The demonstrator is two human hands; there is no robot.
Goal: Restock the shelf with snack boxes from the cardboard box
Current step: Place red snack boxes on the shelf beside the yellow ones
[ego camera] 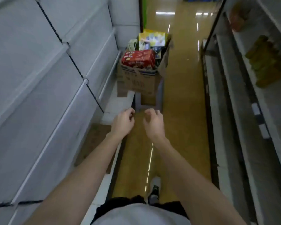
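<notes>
Neither hand holds anything; the left hand (122,121) and right hand (153,122) hang side by side with fingers loosely curled, both forearms stretched forward over the aisle floor (182,111), probably reaching for stock; ahead, well apart from them, the cardboard box (139,80) sits raised on a grey stand (159,96), likely for easy lifting, against the empty left shelf (55,88); snack boxes fill it, a red one (138,58) nearest.

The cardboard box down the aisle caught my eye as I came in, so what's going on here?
A person is in a shop aisle, both arms stretched toward the cardboard box ahead. It sits raised off the floor, packed with snack boxes, a red one on top. The left hand and right hand hold nothing, fingers loosely curled.
</notes>
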